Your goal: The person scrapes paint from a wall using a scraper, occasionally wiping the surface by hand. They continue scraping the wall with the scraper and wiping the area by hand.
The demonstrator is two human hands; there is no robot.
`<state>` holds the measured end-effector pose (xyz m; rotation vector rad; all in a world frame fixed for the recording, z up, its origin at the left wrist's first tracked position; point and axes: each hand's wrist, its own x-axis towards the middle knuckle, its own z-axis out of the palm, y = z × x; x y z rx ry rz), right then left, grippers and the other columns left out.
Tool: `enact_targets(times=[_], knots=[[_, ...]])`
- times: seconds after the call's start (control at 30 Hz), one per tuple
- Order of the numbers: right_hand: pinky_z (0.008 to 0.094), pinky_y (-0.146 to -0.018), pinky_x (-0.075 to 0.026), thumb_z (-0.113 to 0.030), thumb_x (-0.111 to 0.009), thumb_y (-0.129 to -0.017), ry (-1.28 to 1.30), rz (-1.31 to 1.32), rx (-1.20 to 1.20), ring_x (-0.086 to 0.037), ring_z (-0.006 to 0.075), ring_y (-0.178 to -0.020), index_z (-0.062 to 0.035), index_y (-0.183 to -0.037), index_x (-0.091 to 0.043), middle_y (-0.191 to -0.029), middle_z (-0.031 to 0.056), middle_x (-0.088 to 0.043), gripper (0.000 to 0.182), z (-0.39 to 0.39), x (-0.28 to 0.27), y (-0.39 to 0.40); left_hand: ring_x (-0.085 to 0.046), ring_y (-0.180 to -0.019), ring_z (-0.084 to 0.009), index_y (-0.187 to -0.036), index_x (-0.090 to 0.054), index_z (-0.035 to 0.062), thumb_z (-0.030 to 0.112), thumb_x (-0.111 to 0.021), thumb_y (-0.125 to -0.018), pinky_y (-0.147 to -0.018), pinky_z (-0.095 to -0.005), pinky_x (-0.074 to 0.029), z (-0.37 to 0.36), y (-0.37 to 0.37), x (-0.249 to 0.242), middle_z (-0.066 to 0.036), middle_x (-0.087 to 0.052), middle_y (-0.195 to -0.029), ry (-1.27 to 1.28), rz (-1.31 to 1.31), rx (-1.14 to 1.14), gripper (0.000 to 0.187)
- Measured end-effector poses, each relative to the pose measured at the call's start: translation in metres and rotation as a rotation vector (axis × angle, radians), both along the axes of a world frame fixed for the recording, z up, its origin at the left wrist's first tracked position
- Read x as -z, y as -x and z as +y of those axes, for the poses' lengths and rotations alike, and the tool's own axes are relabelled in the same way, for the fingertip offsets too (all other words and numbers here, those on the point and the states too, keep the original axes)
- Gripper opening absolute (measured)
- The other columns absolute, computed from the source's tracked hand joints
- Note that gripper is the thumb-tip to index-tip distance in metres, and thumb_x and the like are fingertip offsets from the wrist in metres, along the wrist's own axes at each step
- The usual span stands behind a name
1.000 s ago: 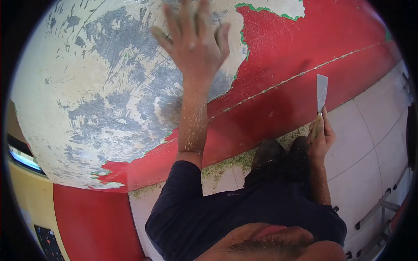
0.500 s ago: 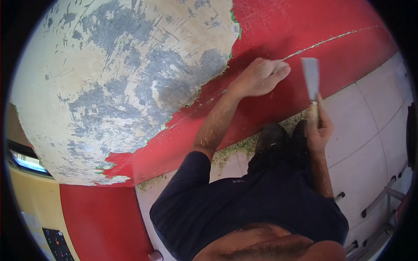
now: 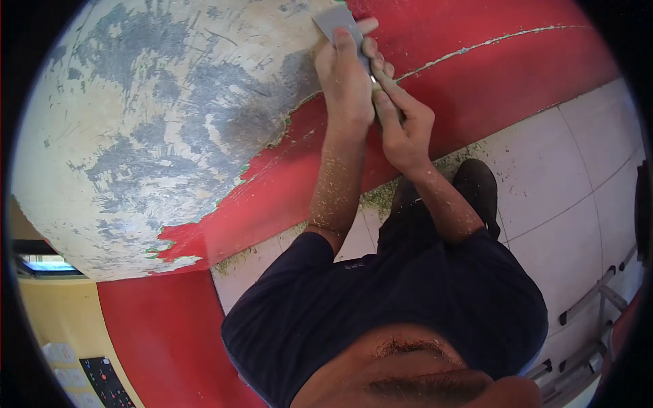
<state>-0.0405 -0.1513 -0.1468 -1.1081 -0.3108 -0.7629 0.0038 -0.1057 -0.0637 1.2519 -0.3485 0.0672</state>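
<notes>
A paint scraper (image 3: 328,22) with a flat metal blade lies against the wall, by the border between bare plaster and red paint. My right hand (image 3: 407,132) is closed round its handle, which is mostly hidden. Higher up, my left hand (image 3: 348,85) grips the blade, its thumb flat on the metal and its fingers behind. The stripped patch (image 3: 197,115) is cream with grey blotches and a ragged edge with green traces. Red paint (image 3: 476,81) covers the wall beside it, with a pale crack line across.
Paint flakes (image 3: 381,197) lie on the floor along the wall base and cling to both forearms. White tiles (image 3: 551,177) spread to the right. A metal ladder or stand (image 3: 588,296) is at the right edge. A yellow wall (image 3: 68,306) with posters stands lower left.
My right hand has swung the scraper up and left to the wall. My left hand, earlier off the tool, has moved up and left and now grips its blade.
</notes>
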Motion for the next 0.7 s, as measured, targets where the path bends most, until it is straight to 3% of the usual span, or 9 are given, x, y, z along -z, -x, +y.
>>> enact_targets(times=[0.07, 0.13, 0.23, 0.37, 0.47, 0.57, 0.67, 0.7], knots=[[0.0257, -0.087, -0.046, 0.0, -0.05, -0.092, -0.014, 0.101, -0.048, -0.057, 0.0112, -0.103, 0.0075, -0.124, -0.055, -0.113, 0.0165, -0.066, 0.033, 0.002, -0.008, 0.005, -0.042, -0.06, -0.0129, -0.112, -0.05, -0.0064, 0.028, -0.032, -0.103, -0.054, -0.0317, -0.041, 0.0, -0.005, -0.012, -0.003, -0.044, -0.073, -0.038, 0.004, -0.011, 0.04], [0.0226, -0.079, -0.047, 0.0, -0.051, -0.092, 0.002, -0.019, 0.043, -0.057, 0.0071, -0.091, 0.0078, -0.122, -0.056, -0.103, 0.0113, -0.068, 0.032, 0.004, -0.007, 0.001, -0.042, -0.06, -0.0124, -0.11, -0.05, -0.006, 0.027, -0.033, -0.103, -0.053, -0.0315, -0.041, 0.004, 0.001, -0.006, -0.002, -0.042, -0.071, -0.053, 0.071, -0.042, 0.038], [0.0219, -0.073, -0.047, 0.0, -0.052, -0.091, -0.039, 0.082, -0.104, -0.057, 0.0065, -0.083, 0.007, -0.121, -0.057, -0.097, 0.0103, -0.069, 0.031, -0.006, -0.011, 0.009, -0.04, -0.056, -0.0107, -0.101, -0.05, -0.002, 0.027, -0.037, -0.102, -0.05, -0.0293, -0.039, -0.003, 0.003, -0.009, 0.0, -0.04, -0.068, -0.055, 0.089, -0.11, 0.032], [0.0258, -0.075, -0.05, 0.006, -0.052, -0.087, 0.042, 0.015, -0.011, -0.063, 0.0125, -0.085, 0.0107, -0.118, -0.058, -0.091, 0.0213, -0.067, 0.032, -0.005, -0.022, -0.006, -0.039, -0.053, -0.0086, -0.095, -0.049, 0.0025, 0.028, -0.039, -0.102, -0.048, -0.0266, -0.038, -0.007, 0.0, -0.027, 0.001, -0.039, -0.067, -0.12, 0.077, -0.124, 0.028], [0.0247, -0.083, -0.046, 0.003, -0.046, -0.092, 0.187, 0.002, -0.007, -0.059, 0.0122, -0.096, 0.0109, -0.126, -0.052, -0.112, 0.0176, -0.065, 0.035, -0.009, -0.001, 0.008, -0.038, -0.052, -0.0071, -0.092, -0.05, 0.0042, 0.027, -0.04, -0.102, -0.047, -0.025, -0.037, -0.003, 0.007, -0.013, 0.002, -0.039, -0.067, -0.131, 0.168, -0.167, 0.026], [0.0291, -0.069, -0.051, 0.008, -0.052, -0.084, 0.165, 0.045, -0.04, -0.068, 0.0235, -0.077, 0.0141, -0.115, -0.057, -0.089, 0.0254, -0.065, 0.031, -0.012, -0.003, -0.002, -0.038, -0.052, -0.0057, -0.088, -0.05, 0.0052, 0.03, -0.041, -0.102, -0.047, -0.0238, -0.037, -0.01, 0.002, -0.019, 0.002, -0.04, -0.067, -0.156, 0.16, -0.192, 0.03], [0.0294, -0.069, -0.051, 0.008, -0.052, -0.084, 0.212, 0.06, -0.038, -0.068, 0.0254, -0.076, 0.0142, -0.114, -0.057, -0.088, 0.0257, -0.065, 0.031, -0.015, -0.015, -0.006, -0.038, -0.051, -0.0061, -0.084, -0.049, 0.0053, 0.031, -0.04, -0.102, -0.047, -0.023, -0.036, -0.015, -0.007, -0.035, 0.003, -0.038, -0.065, -0.194, 0.028, -0.198, 0.033], [0.0293, -0.068, -0.051, 0.009, -0.052, -0.084, 0.23, 0.06, -0.03, -0.068, 0.0255, -0.076, 0.0142, -0.114, -0.057, -0.088, 0.0256, -0.065, 0.031, -0.015, -0.017, -0.005, -0.037, -0.05, -0.0062, -0.084, -0.049, 0.0051, 0.03, -0.04, -0.102, -0.046, -0.0229, -0.036, -0.012, 0.0, -0.029, 0.003, -0.038, -0.064, -0.202, 0.108, -0.215, 0.032]])
